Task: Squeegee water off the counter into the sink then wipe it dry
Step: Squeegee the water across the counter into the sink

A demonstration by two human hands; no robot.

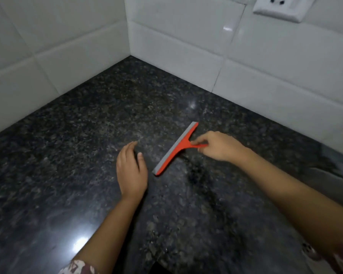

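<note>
An orange squeegee [176, 148] with a grey rubber blade lies on the dark speckled granite counter [87, 135], its blade running from near left to far right. My right hand [220, 146] pinches its short orange handle from the right side. My left hand [131, 169] hovers flat just left of the blade, fingers straight and relaxed, holding nothing. A paler, streaky wet film shows on the stone around and beyond the blade.
White tiled walls [186, 40] meet in a corner behind the counter. A white wall socket [277, 6] sits at the top right. At the right edge a lower grey surface [337, 175], perhaps the sink rim, is blurred. Ceiling light glares on the stone at near left.
</note>
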